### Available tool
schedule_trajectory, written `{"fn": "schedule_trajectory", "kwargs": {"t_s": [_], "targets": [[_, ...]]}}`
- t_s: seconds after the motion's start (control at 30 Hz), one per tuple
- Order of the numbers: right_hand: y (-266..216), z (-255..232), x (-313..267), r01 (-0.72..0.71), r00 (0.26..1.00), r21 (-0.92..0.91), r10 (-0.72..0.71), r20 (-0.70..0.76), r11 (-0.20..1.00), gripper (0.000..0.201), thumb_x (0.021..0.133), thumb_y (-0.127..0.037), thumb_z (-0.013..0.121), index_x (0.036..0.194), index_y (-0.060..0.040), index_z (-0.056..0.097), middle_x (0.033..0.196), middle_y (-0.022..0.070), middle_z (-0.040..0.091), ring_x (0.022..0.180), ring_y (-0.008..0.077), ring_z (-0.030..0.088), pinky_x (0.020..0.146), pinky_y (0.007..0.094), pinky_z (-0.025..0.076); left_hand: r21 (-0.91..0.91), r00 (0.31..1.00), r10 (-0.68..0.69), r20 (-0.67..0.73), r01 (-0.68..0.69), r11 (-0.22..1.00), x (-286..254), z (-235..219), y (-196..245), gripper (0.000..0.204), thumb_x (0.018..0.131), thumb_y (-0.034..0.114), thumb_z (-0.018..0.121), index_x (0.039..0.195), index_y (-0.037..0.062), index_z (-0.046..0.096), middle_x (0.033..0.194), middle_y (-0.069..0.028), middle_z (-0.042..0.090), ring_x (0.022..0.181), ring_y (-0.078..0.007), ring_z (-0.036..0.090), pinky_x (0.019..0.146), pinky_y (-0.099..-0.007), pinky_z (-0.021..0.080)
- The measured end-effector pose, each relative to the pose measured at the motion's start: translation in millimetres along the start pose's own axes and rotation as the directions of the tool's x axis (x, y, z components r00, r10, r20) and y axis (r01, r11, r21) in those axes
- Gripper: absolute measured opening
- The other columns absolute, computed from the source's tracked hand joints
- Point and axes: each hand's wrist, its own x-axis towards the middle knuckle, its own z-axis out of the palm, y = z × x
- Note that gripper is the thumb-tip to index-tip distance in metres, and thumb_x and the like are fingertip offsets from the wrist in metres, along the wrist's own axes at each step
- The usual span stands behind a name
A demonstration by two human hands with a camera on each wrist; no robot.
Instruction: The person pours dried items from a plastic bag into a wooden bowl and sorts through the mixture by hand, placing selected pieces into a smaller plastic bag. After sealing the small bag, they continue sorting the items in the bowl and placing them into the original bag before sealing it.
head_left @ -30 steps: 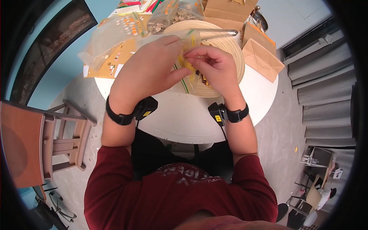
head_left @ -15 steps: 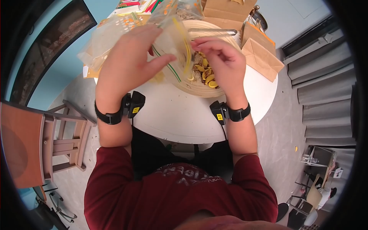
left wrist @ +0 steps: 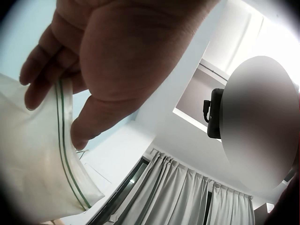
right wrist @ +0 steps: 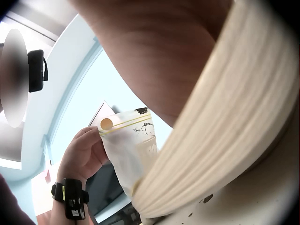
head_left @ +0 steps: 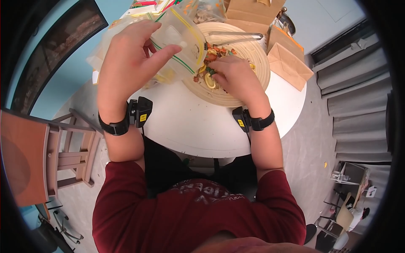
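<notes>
My left hand (head_left: pixel 130 59) holds a clear zip bag (head_left: pixel 177 36) by its edge, with fingers and thumb on either side. The bag has green and yellow seal lines and leans over the left rim of a round, pale ribbed tray (head_left: pixel 259 63). Inside the tray lie dried yellow, orange and brown pieces (head_left: pixel 210 82). My right hand (head_left: pixel 240 78) reaches down into them, fingers bent, with a green piece (head_left: pixel 209 71) by the fingertips. Whether it grips any of them I cannot tell. In the right wrist view, dark bits cling near the mouth of the bag (right wrist: pixel 124 150).
Metal tongs (head_left: pixel 236 38) lie across the far side of the tray. Behind stand brown paper bags (head_left: pixel 291 63) and another clear bag with dried pieces (head_left: pixel 206 14). The round white table (head_left: pixel 190 130) has its edge close to my body.
My left hand has moved left with the zip bag, whose mouth now faces the tray. My right hand has left the bag and lowered into the dried pieces.
</notes>
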Motion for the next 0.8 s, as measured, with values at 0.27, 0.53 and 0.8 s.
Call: {"fn": "schedule_trajectory", "kwargs": {"t_s": [0.27,0.53,0.8], "targets": [[-0.8,3.3,1.6,0.026,0.999,0.008,-0.026,0.040,1.000,0.021,0.081,-0.003,0.072,0.101,-0.0055,0.075,0.098,0.0125,0.074,0.093,0.0354,0.068,0.082,0.0453,0.054,-0.004,0.999,0.019,0.051,-0.019,1.000,-0.2,2.9,4.1,0.049,0.081,0.022,0.086,0.115,-0.0085,0.069,0.087,-0.0142,0.067,0.066,-0.0205,0.061,0.062,-0.0324,0.050],[-0.6,-0.5,4.6,-0.115,0.978,0.237,0.152,-0.145,0.965,0.011,0.082,-0.002,0.071,0.093,-0.0019,0.075,0.090,0.0160,0.073,0.085,0.0357,0.068,0.081,0.0421,0.056,0.017,0.980,0.079,0.183,-0.083,0.996,-0.4,15.8,5.5,0.055,0.080,0.019,0.087,0.123,-0.0087,0.066,0.111,-0.0176,0.071,0.068,-0.0171,0.060,0.063,-0.0291,0.052],[-1.4,-11.7,6.1,-0.168,0.811,0.586,0.449,-0.375,0.793,0.016,0.089,-0.001,0.072,0.104,-0.0034,0.078,0.096,0.0098,0.076,0.083,0.0219,0.073,0.077,0.0307,0.058,0.065,0.960,0.120,0.252,-0.141,0.988,-1.6,34.7,11.7,0.055,0.081,0.024,0.085,0.123,-0.0073,0.067,0.122,-0.0213,0.069,0.078,-0.0278,0.066,0.071,-0.0345,0.054]]}}
